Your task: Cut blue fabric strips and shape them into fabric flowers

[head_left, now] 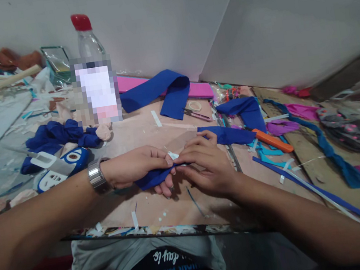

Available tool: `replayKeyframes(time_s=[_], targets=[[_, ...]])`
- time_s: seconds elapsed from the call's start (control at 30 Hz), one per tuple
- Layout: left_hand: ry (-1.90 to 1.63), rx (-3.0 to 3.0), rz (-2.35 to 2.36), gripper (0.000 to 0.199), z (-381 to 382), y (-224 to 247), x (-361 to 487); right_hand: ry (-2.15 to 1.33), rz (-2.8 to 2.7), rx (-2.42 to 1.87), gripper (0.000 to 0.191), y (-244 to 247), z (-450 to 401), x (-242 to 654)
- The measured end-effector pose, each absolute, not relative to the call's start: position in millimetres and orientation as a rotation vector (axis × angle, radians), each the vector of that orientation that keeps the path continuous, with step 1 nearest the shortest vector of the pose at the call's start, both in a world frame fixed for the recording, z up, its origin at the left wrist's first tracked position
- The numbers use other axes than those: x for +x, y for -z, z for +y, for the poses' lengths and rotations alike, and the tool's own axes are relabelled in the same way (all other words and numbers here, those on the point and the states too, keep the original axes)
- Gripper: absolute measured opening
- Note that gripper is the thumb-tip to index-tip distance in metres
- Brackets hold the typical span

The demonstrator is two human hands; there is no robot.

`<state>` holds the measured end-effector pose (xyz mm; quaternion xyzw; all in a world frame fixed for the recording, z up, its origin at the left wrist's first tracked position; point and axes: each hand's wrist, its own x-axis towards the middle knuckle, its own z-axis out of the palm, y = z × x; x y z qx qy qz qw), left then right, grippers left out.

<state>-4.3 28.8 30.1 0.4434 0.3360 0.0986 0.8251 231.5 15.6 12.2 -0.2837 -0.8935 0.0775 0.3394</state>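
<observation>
A strip of blue fabric (154,178) runs between my two hands near the table's front edge. My left hand (141,167), with a metal watch on the wrist, is closed on the strip, thumb on top. Close against it, my right hand (206,162) pinches the strip's right end between thumb and fingers. A small white piece (173,155) shows where the fingertips meet; what it is cannot be made out. Beyond my right hand lies another blue strip (228,134), and a looped blue strip (169,87) rests farther back.
A bottle with a red cap (81,22) stands at the back beside a blurred bright screen (97,86). Bunched blue fabric (62,134) and a blue-white tool (65,165) lie left. An orange cutter (273,140), small scissors (197,114) and scraps lie right.
</observation>
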Motion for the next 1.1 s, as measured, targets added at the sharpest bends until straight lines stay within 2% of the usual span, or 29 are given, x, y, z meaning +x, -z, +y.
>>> replayKeyframes(time_s=[0.13, 0.33, 0.73, 1.1], targets=[[-0.219, 0.928, 0.699, 0.025, 28.1, -31.2, -2.4, -0.174, -2.324, -0.761, 0.002, -12.8, 15.2, 231.2], [-0.264, 0.931, 0.699, 0.023, 28.1, -29.1, -1.6, -0.192, -2.317, -0.779, 0.008, -14.0, 14.6, 230.8], [-0.256, 0.897, 0.722, 0.018, 27.1, -29.6, 0.2, -0.175, -2.315, -0.774, 0.008, -13.9, 14.2, 230.8], [-0.252, 0.914, 0.710, 0.023, 26.5, -28.4, 0.3, -0.160, -2.320, -0.785, 0.002, -13.7, 14.1, 231.1]])
